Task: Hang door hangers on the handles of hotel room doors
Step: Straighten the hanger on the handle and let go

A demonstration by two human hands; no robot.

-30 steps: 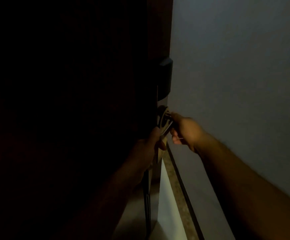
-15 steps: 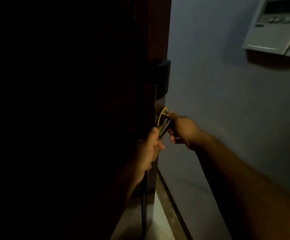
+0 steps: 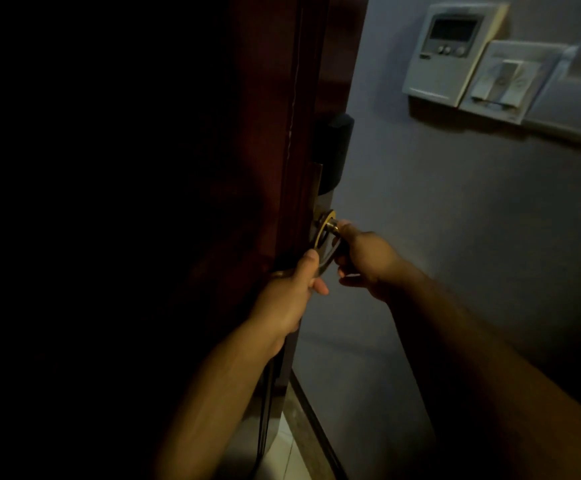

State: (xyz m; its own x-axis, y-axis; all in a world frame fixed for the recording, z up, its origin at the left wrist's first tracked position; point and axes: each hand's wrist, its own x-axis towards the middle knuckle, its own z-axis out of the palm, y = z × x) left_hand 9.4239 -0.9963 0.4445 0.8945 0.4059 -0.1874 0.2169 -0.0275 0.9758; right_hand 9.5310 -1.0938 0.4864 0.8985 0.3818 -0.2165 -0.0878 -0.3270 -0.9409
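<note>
A dark reddish door [image 3: 254, 133] stands edge-on in dim light, its left side lost in blackness. A black lock housing [image 3: 332, 147] sits above a brass rosette and handle [image 3: 327, 230]. The door hanger [image 3: 323, 261] shows as a pale loop around the handle's neck; most of it is hidden behind my fingers. My left hand [image 3: 290, 296] pinches the hanger's lower part just below the handle. My right hand [image 3: 368, 261] is closed around the handle's outer end.
A grey wall [image 3: 455, 271] runs along the right, close to the door edge. On it at upper right hang a thermostat panel [image 3: 451, 50], a key-card slot [image 3: 505, 81] and a switch plate [image 3: 580, 102]. A dark skirting board [image 3: 316, 427] meets pale floor tiles [image 3: 282, 455] below.
The view has tilted upward, bringing the wall panels into sight. Both hands stay at the handle in much the same grip; the hanger loop sits around the handle throughout.
</note>
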